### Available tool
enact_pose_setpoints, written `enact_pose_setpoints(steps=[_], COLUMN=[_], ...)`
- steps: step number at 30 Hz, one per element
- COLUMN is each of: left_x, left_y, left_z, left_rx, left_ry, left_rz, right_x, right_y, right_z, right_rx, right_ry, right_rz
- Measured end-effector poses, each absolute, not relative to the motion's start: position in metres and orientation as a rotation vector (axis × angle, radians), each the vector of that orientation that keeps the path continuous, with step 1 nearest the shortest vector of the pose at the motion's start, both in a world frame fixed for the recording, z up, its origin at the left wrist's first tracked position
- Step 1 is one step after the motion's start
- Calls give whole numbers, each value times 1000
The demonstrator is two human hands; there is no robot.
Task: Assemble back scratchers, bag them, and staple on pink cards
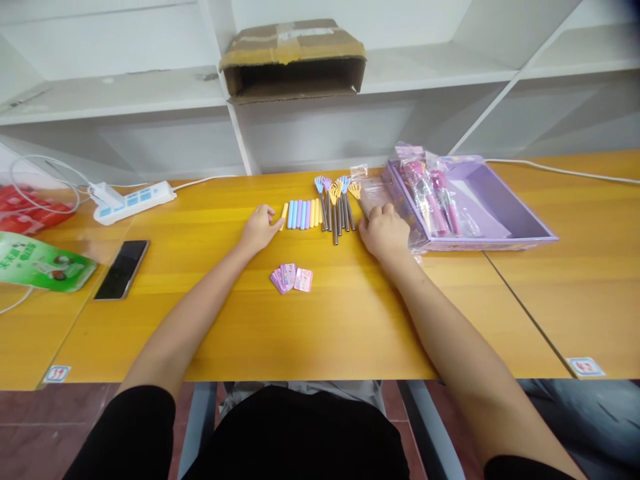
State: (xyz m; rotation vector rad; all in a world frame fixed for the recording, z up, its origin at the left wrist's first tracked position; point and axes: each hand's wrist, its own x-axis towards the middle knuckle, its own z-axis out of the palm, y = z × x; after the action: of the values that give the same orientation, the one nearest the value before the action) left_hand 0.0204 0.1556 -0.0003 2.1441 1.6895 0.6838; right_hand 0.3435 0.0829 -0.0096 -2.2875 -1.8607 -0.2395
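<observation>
My left hand [260, 228] rests on the yellow table [320, 333], fingers curled, its tips touching the left end of a row of pastel sticks [301, 214]. Beside that row lie several dark rods with small coloured hand-shaped ends [337, 200]. My right hand [384, 231] is closed on a clear plastic bag [371, 195] just left of a purple tray [505, 207]. The tray holds pink packaged items [433, 193]. A small fan of pink cards [291, 278] lies on the table between my forearms.
A white power strip [134, 201] with cables, a black phone [122, 269], a green packet [43, 265] and red packaging [27, 208] sit at the left. An open cardboard box [294, 60] stands on the white shelf behind. A table seam runs at the right.
</observation>
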Motion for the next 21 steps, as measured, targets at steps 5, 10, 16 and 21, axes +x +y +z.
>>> enact_pose_setpoints(steps=[5, 10, 16, 21], left_x=[26, 7, -27, -39], left_y=[167, 145, 83, 40], left_z=[-1, 14, 31, 34], left_rx=[2141, 2174, 2167, 2187], left_ry=[1732, 1740, 1649, 1466], left_rz=[509, 310, 133, 199], right_x=[348, 351, 347, 304], right_y=[85, 88, 79, 47], right_z=[-7, 0, 28, 47], right_rx=[-2408, -2413, -1819, -1253], right_ry=[-1835, -1660, -1442, -1314], right_rz=[-107, 83, 229, 800])
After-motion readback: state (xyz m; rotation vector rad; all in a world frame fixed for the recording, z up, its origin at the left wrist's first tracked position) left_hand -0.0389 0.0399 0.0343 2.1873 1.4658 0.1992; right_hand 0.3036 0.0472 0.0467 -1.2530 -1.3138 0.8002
